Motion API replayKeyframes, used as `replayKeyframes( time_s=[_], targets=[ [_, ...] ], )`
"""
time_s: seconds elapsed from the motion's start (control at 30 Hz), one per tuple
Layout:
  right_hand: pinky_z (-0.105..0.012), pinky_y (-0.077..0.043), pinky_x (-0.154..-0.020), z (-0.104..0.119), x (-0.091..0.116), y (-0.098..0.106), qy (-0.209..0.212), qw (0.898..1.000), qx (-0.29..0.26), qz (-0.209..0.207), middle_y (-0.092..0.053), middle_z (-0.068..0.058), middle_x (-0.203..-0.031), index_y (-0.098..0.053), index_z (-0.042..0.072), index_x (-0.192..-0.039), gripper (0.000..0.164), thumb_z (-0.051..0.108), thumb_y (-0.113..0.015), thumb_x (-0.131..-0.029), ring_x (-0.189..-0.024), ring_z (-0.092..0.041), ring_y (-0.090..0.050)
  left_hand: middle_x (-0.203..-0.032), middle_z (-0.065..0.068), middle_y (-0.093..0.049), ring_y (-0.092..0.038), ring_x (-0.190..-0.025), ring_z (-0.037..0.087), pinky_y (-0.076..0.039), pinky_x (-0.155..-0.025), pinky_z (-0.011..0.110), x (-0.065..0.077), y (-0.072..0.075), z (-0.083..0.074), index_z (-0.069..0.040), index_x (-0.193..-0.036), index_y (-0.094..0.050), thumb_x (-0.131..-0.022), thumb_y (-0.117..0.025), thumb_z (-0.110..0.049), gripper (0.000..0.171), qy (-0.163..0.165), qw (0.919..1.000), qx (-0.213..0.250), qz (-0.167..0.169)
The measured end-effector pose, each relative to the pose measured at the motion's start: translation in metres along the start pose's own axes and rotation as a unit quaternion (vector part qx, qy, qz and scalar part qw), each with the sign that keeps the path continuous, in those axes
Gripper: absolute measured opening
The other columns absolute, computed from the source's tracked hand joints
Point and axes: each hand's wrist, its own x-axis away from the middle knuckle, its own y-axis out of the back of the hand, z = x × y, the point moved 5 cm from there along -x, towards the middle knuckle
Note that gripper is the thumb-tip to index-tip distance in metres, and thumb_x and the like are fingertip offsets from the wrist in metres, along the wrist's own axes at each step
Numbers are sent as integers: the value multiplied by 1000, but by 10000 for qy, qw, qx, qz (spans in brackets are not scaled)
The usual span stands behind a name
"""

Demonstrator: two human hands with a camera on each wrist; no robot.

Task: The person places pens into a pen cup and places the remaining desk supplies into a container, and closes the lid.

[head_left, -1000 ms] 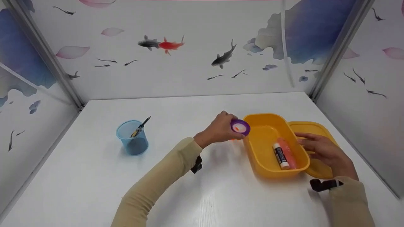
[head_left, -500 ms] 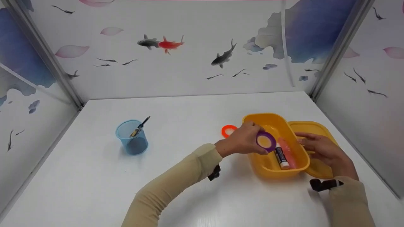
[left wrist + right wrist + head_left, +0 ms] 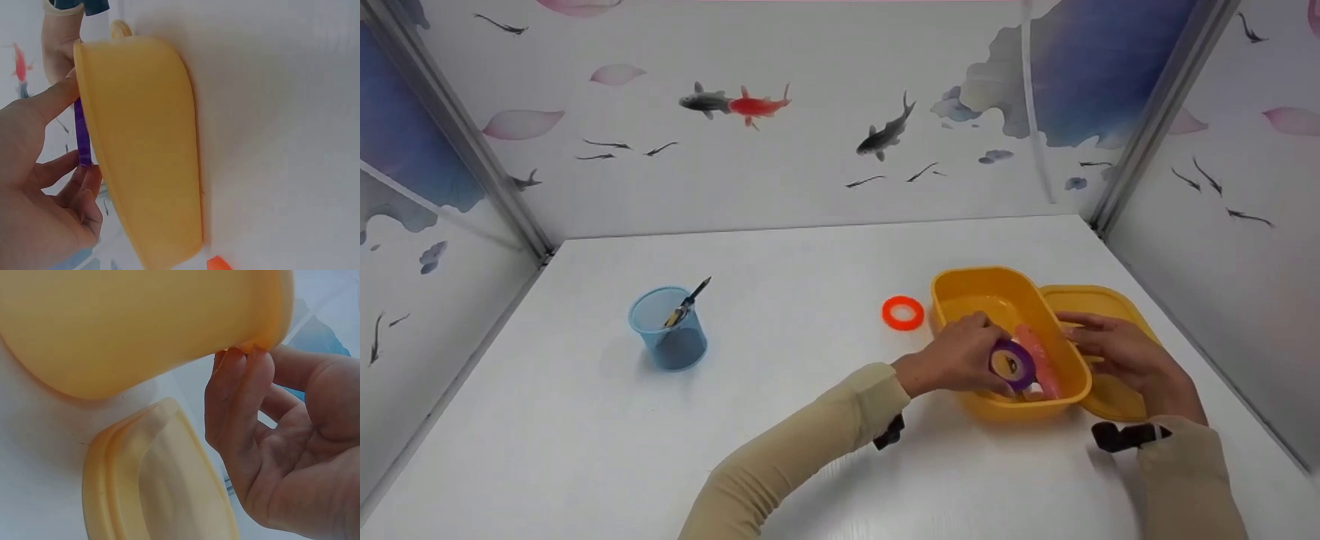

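Observation:
My left hand (image 3: 960,356) pinches a purple roll of tape (image 3: 1014,365) between thumb and fingertips over the yellow plastic box (image 3: 990,279). From the left wrist, the roll (image 3: 82,135) shows edge-on right at the box's rim, with part of it hidden behind the wall. A pink item (image 3: 1037,360) lies inside the box; a glue stick beside it is almost fully covered by the roll and hand. At the box's right side, my right hand (image 3: 1132,360) touches the outer wall just under the rim with its fingertips (image 3: 259,360).
A yellow lid (image 3: 1117,390) lies on the table, partly beneath the box and right hand. Left of the box is an orange ring (image 3: 903,313). A blue mesh cup (image 3: 667,330) with a pencil-like item (image 3: 690,300) stands farther left. Patterned walls (image 3: 802,172) border the table.
My left hand has carried the purple roll rightward and down, from the box's left rim to above the glue stick. This uncovered the orange ring. My right hand stays at the box.

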Motion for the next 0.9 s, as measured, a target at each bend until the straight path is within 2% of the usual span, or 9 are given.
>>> replayKeyframes(
  time_s=[0.17, 0.27, 0.4, 0.47, 0.6, 0.7, 0.9],
  targets=[
    [-27, -57, -93, -1, -2, 0, 151, 9997, 213, 20, -63, 19, -116, -32, 16, -157, 84, 55, -64, -91, -108, -14, -65, -123, -6, -55, -48, -114, 9, -42, -101, 21, -4, -9, 0, -22, -134, -58, -82, -79, -48, 62, -41, 9991, -430, -18],
    [-27, -57, -94, -3, -2, 0, 101, 9997, 205, 18, -63, 19, -118, -32, 18, -158, 84, 56, -65, -90, -109, -14, -64, -126, -7, -55, -47, -117, 9, -41, -103, 23, -5, -12, 0, -24, -136, -57, -83, -79, -46, 62, 18, 9989, -460, 15],
    [-27, -57, -93, -3, -2, -2, 47, 9999, 151, 66, -62, 21, -117, -32, 18, -158, 83, 55, -65, -91, -110, -15, -64, -136, -7, -53, -45, -125, 11, -38, -110, 25, -3, -11, 3, -26, -147, -50, -82, -79, -47, 74, 104, 9993, -345, 59],
    [-26, -57, -93, -3, -2, -3, 39, 9998, 158, 81, -62, 22, -116, -31, 18, -158, 83, 55, -65, -91, -109, -14, -64, -139, -6, -52, -45, -128, 12, -38, -113, 27, -2, -7, 6, -26, -150, -45, -81, -79, -50, 80, 70, 9996, -279, -50],
    [-25, -57, -93, -2, -2, -2, 40, 9998, 192, 56, -61, 21, -118, -32, 19, -158, 82, 55, -64, -91, -110, -15, -63, -139, -3, -52, -47, -128, 13, -41, -111, 27, -1, 7, 15, -24, -150, -45, -83, -74, -57, 80, 22, 9981, -73, -612],
    [-26, -57, -94, -3, -3, -1, 42, 9997, 220, 50, -60, 18, -122, -32, 19, -158, 81, 55, -63, -92, -111, -15, -63, -137, 1, -53, -49, -125, 15, -43, -105, 27, -1, 19, 25, -21, -148, -48, -85, -70, -60, 77, -98, 9934, 193, -1128],
    [-26, -57, -94, -4, -3, 0, 29, 9999, 153, 34, -62, 19, -120, -33, 20, -157, 79, 54, -64, -92, -111, -15, -63, -128, 6, -57, -53, -112, 18, -42, -95, 25, 1, 39, 50, -13, -142, -54, -87, -73, -51, 69, -659, 9738, 668, -2071]
  ],
)
